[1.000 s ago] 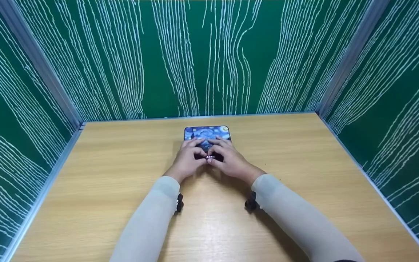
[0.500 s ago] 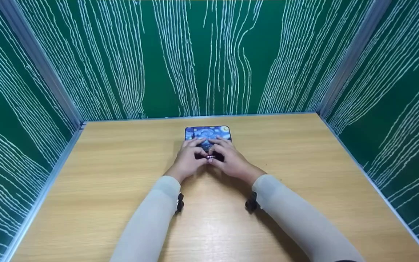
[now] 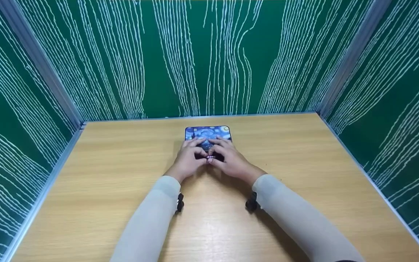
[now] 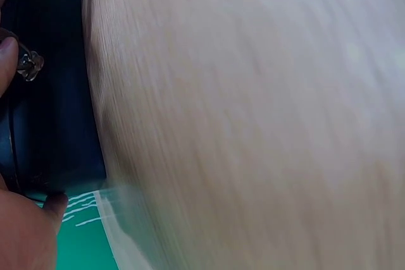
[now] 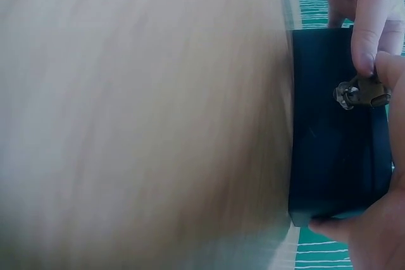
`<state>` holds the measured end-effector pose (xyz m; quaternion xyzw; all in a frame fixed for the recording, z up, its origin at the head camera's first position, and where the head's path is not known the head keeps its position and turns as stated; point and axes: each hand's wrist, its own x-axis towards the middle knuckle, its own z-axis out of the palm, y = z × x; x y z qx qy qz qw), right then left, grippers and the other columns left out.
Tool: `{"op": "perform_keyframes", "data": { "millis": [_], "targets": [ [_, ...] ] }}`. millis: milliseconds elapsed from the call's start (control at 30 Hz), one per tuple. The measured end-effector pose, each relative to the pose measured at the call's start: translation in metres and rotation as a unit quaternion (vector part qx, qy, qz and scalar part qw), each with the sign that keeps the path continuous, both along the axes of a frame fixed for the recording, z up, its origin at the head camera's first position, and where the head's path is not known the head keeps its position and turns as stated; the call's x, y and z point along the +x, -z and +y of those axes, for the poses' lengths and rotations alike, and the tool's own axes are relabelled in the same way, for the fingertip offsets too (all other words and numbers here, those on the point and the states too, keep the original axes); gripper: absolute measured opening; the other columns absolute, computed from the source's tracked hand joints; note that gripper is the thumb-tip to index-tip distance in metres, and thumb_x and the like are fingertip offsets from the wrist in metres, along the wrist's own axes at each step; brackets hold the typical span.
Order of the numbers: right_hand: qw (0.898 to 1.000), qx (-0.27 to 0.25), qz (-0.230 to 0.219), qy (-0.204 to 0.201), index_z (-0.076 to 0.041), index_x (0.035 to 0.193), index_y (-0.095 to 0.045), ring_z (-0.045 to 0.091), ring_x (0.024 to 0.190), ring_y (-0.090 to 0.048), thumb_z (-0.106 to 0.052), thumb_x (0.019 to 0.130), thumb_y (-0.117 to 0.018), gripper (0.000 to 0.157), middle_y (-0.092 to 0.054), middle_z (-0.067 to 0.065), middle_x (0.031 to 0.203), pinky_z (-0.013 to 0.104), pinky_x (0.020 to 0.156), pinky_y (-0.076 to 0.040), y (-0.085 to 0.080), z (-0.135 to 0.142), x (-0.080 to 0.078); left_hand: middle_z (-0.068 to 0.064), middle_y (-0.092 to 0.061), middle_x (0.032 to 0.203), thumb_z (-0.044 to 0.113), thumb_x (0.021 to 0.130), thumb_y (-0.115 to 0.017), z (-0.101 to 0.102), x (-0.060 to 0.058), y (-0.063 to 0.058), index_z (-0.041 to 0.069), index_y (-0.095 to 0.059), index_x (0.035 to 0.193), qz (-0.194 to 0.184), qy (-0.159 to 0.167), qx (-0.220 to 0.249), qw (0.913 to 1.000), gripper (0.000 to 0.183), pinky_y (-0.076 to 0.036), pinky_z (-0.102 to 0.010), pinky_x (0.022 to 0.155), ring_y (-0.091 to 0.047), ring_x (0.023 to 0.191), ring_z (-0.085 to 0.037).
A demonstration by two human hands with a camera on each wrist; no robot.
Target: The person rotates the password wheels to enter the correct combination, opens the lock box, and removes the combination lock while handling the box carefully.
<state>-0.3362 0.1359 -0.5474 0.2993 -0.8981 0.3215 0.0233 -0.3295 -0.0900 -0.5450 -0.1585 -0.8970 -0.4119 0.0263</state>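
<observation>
A box with a blue, swirling night-sky painting on its lid (image 3: 209,133) stands on the table; its dark front (image 5: 326,150) carries a metal clasp (image 5: 361,93). My left hand (image 3: 189,158) and right hand (image 3: 229,158) lie around its near side, outer fingers spread over the lid and ends. Thumbs and index fingers of both meet at the clasp and pinch it. In the left wrist view the same clasp (image 4: 30,66) shows beside a thumb tip, and a left fingertip touches the box's end. The lid looks closed; the hands cover part of it.
The wooden table (image 3: 122,153) extends all around the box. Green walls (image 3: 231,54) with wavy white lines enclose its back and sides, joined by grey metal posts (image 3: 355,51). Dark wrist devices (image 3: 252,203) sit under both sleeves.
</observation>
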Motion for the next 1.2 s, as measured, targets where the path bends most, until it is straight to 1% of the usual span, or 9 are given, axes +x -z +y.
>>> {"op": "perform_keyframes", "data": {
  "millis": [167, 433, 700, 1000, 1200],
  "targets": [
    [1.000, 0.000, -0.005, 0.003, -0.023, 0.124, -0.071, 0.040, 0.177, -0.023, -0.039, 0.110, -0.076, 0.021, -0.045, 0.002, 0.182, 0.076, 0.139, -0.021, -0.0014, -0.0005, 0.0007, 0.004, -0.053, 0.177, 0.014, 0.100, -0.087, -0.0008, -0.0006, 0.0000, 0.013, -0.088, 0.103, -0.007, 0.001, -0.002, 1.0000, 0.004, -0.023, -0.057, 0.144, -0.028, 0.175, -0.032],
    [1.000, 0.000, 0.013, -0.005, -0.020, 0.120, -0.072, 0.043, 0.175, -0.027, -0.034, 0.110, -0.076, 0.018, -0.048, 0.005, 0.180, 0.071, 0.140, -0.023, -0.0008, -0.0006, -0.0008, 0.001, -0.057, 0.174, 0.017, 0.097, -0.090, -0.0019, -0.0018, 0.0010, 0.012, -0.088, 0.101, 0.019, 0.007, -0.006, 0.9998, 0.007, -0.024, -0.055, 0.144, -0.032, 0.173, -0.034],
    [1.000, 0.000, 0.012, -0.006, -0.021, 0.120, -0.073, 0.043, 0.175, -0.025, -0.034, 0.110, -0.075, 0.017, -0.047, 0.005, 0.181, 0.072, 0.140, -0.023, -0.0001, -0.0002, -0.0002, 0.001, -0.056, 0.175, 0.016, 0.097, -0.089, -0.0016, -0.0021, 0.0015, 0.013, -0.088, 0.101, 0.013, 0.005, -0.002, 0.9999, 0.005, -0.023, -0.056, 0.144, -0.031, 0.174, -0.034],
    [1.000, 0.003, 0.005, 0.003, -0.023, 0.123, -0.072, 0.042, 0.176, -0.023, -0.041, 0.111, -0.074, 0.022, -0.046, 0.005, 0.181, 0.075, 0.139, -0.021, 0.0003, -0.0012, 0.0005, 0.003, -0.056, 0.175, 0.016, 0.097, -0.090, -0.0008, -0.0004, 0.0011, 0.013, -0.088, 0.102, 0.007, -0.002, -0.005, 1.0000, 0.005, -0.023, -0.057, 0.144, -0.031, 0.174, -0.032],
    [1.000, -0.002, 0.002, -0.003, -0.022, 0.123, -0.073, 0.043, 0.176, -0.023, -0.038, 0.110, -0.076, 0.022, -0.047, 0.006, 0.181, 0.075, 0.139, -0.020, -0.0010, -0.0007, 0.0007, 0.004, -0.055, 0.176, 0.017, 0.097, -0.090, -0.0012, -0.0006, 0.0006, 0.014, -0.088, 0.102, 0.002, -0.001, -0.007, 1.0000, 0.006, -0.023, -0.056, 0.144, -0.030, 0.174, -0.032]
  ]
}}
